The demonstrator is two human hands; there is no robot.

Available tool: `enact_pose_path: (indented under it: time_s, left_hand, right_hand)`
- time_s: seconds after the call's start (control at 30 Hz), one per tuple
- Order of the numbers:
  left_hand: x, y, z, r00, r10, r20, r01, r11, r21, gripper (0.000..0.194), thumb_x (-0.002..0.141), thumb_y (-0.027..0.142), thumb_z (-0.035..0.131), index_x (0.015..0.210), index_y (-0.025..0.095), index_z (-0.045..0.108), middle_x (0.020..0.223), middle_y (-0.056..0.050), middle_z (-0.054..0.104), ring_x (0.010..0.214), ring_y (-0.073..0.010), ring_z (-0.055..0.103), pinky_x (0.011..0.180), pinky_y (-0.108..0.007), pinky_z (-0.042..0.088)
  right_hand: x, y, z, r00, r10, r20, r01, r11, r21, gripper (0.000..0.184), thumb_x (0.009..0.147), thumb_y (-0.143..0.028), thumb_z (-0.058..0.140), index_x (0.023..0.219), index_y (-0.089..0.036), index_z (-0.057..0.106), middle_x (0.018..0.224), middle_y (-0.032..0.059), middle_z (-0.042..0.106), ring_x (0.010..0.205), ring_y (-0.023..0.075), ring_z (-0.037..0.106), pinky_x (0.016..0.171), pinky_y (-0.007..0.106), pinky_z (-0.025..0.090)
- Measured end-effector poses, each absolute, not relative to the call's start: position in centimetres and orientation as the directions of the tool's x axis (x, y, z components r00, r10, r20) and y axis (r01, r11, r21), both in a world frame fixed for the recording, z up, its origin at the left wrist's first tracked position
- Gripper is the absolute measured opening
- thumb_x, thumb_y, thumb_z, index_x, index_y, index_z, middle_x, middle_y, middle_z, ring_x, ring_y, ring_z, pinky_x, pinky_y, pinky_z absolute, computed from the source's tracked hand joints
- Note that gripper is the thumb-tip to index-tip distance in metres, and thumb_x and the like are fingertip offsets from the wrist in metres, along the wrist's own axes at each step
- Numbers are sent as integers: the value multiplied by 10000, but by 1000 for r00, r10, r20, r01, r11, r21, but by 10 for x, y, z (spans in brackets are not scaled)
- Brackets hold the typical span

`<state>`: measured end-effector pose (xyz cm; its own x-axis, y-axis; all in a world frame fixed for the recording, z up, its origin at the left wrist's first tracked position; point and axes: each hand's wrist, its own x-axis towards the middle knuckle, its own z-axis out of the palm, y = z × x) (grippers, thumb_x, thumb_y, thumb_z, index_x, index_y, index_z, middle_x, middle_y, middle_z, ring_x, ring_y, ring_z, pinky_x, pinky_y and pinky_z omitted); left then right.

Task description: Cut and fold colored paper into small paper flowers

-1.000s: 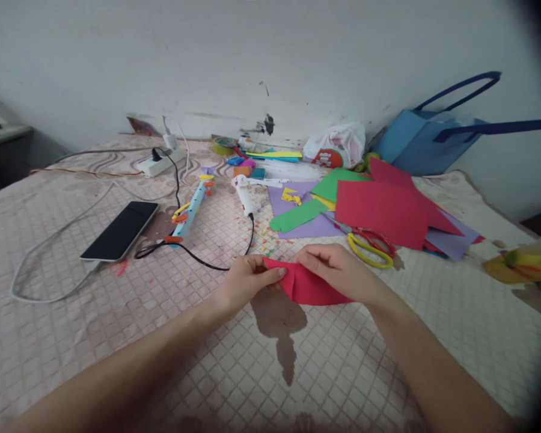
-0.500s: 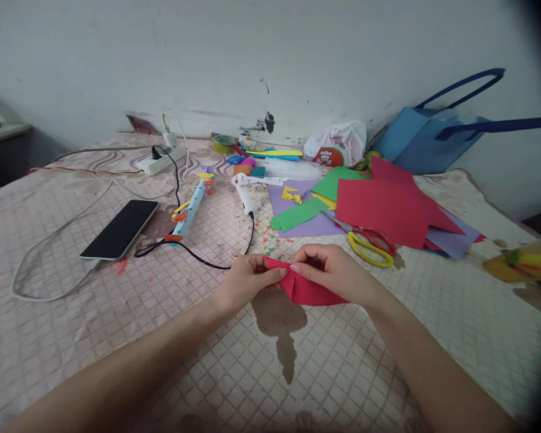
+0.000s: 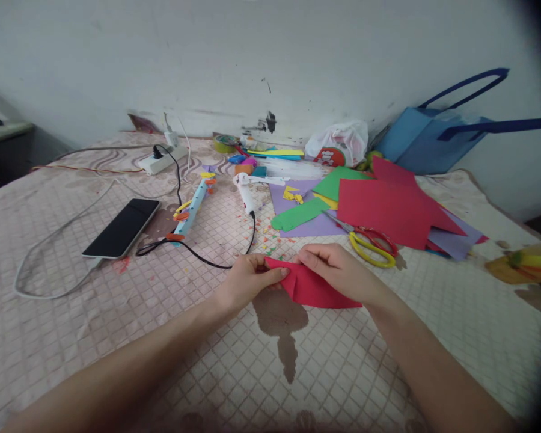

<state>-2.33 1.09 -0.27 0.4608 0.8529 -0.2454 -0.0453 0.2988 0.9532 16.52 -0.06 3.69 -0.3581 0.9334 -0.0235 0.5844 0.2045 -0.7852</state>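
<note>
Between my two hands is a piece of red craft sheet (image 3: 320,288), folded or creased near its left end. My left hand (image 3: 252,279) pinches that left end, thumb on top and the other fingers mostly hidden beneath. Farther right along the upper edge, my right hand (image 3: 336,267) grips the same red sheet between thumb and fingers. Scissors (image 3: 372,248) with yellow and red handles lie just beyond my right hand. A white glue gun (image 3: 244,193) rests past my left hand, its black cord running back toward the left.
Red sheets (image 3: 381,207), a green strip (image 3: 300,214) and a purple sheet (image 3: 304,225) overlap at the right. A phone (image 3: 122,228) on a white cable, a decorated light-blue strip (image 3: 193,207) and a power strip (image 3: 160,161) occupy the left. A blue bag (image 3: 426,141) stands behind.
My right thumb has slid a little right along the red sheet's upper edge, away from my left thumb. More of the sheet shows between the hands. My left hand keeps its pinch.
</note>
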Motion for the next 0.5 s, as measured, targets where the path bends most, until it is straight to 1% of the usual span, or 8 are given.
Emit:
enact_pose_path:
  time_s: [0.1,0.17,0.33,0.5]
  left_hand:
    - [-23,10,-1,462,848,-259,-35,309,950,187,694,290,702,651,118,641,579,4,619,524,-69,522,541,-188,396]
    - [-23,10,-2,466,848,-252,-30,300,953,182,697,285,699,651,118,643,575,6,616,525,-69,523,537,-187,393]
    - [-23,11,-5,464,856,-228,-22,268,963,161,690,273,704,692,118,662,618,-1,634,557,-83,551,561,-197,414]
    - [-24,11,-5,462,859,-220,-16,256,967,184,691,296,703,705,115,668,625,-10,637,566,-91,555,577,-209,426]
  right_hand:
    - [166,0,38,-352,935,-35,584,190,-789,363,927,-402,378,757,-180,610,718,6,599,667,137,511,588,255,378]
    - [165,0,37,-362,931,-40,573,188,-798,353,921,-402,395,754,-180,613,724,9,605,669,139,518,586,255,380]
    - [163,0,30,-406,913,-48,526,190,-829,184,850,-349,544,810,-192,632,754,6,635,692,143,553,605,253,401]
    - [162,0,28,-404,914,-23,542,219,-811,155,853,-296,529,803,-190,630,760,7,641,707,144,560,624,261,404]
